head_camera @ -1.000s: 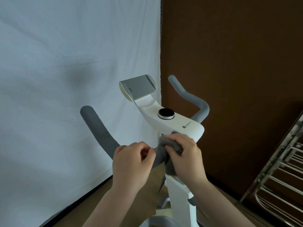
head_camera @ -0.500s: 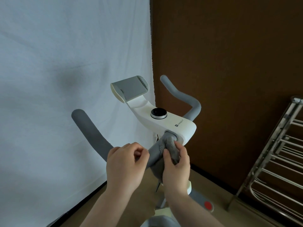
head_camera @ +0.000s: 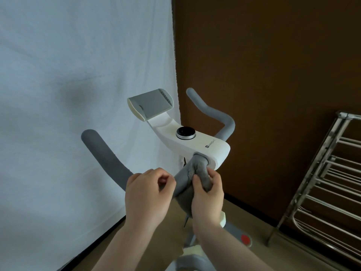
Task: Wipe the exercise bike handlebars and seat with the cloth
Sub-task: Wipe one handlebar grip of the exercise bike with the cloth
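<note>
On the left, a white sheet [head_camera: 68, 94] hangs behind the grey left handlebar [head_camera: 105, 159], and the left hand [head_camera: 148, 194] grips this bar with curled fingers. Just right of it, the right hand [head_camera: 208, 196] pinches a grey cloth [head_camera: 197, 173] wrapped around the bar, touching the white console [head_camera: 201, 145] with its black dial [head_camera: 185, 133]. Far right, by the brown wall [head_camera: 273, 65], stands a metal rack [head_camera: 328, 182].

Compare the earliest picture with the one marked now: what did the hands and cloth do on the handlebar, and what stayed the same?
The right hand turned from lying over the cloth to gripping it from below, so more of the cloth shows wrapped on the handlebar beside the white console. The left hand stayed curled round the bar just left of the cloth. The camera swung slightly right, showing more of the metal rack.
</note>
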